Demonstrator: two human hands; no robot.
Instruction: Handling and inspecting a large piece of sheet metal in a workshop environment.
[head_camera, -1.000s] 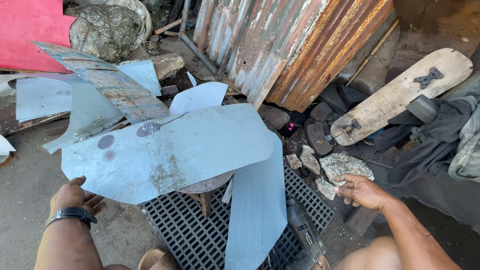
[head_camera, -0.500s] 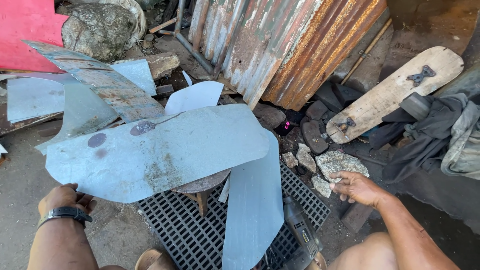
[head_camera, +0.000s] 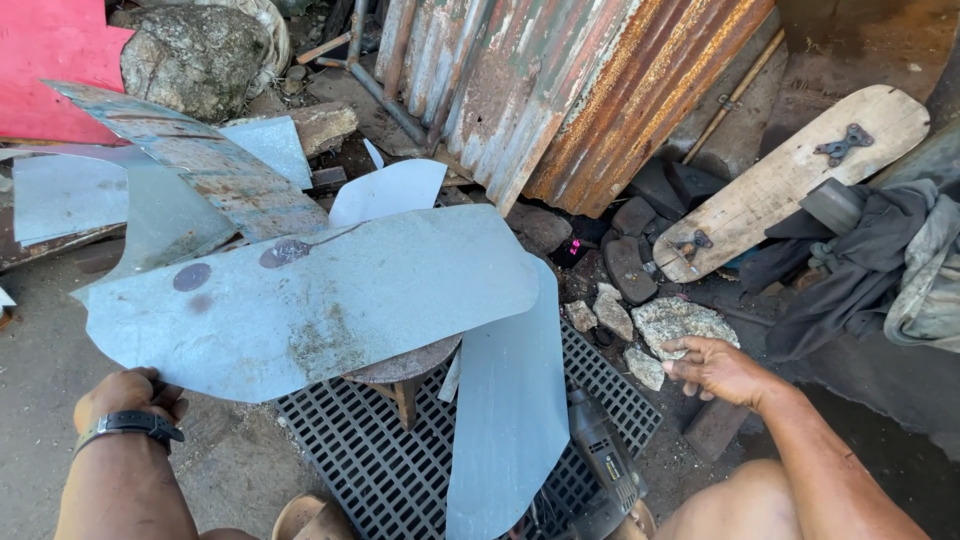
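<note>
Barely anything has shifted since the earlier frame: the left hand (head_camera: 128, 392) has slid a touch closer under the lower left edge of the big metal sheet (head_camera: 310, 305), and the right hand (head_camera: 722, 368) sits where it was at centre right. Left hand now: fingers curled, gripping that sheet's lower left corner, a dark wristwatch (head_camera: 132, 425) on the wrist. The sheet lies flat across the middle of the frame, resting on a small round rusty stand (head_camera: 405, 365). Right hand: fingers drawn together, fingertips touching a pale flat stone (head_camera: 675, 322) on the ground; whether it is pinching something small, I cannot tell. The two hands are well apart. Beneath the stand lies a black plastic grate (head_camera: 385, 465), and a second long metal sheet (head_camera: 510, 410) hangs down over it. Just beside that, at the bottom, a power drill (head_camera: 603, 470) lies on the grate. Upper centre, rusty corrugated panels (head_camera: 560, 90) lean upright; a wooden board (head_camera: 790, 185) lies at upper right.
</note>
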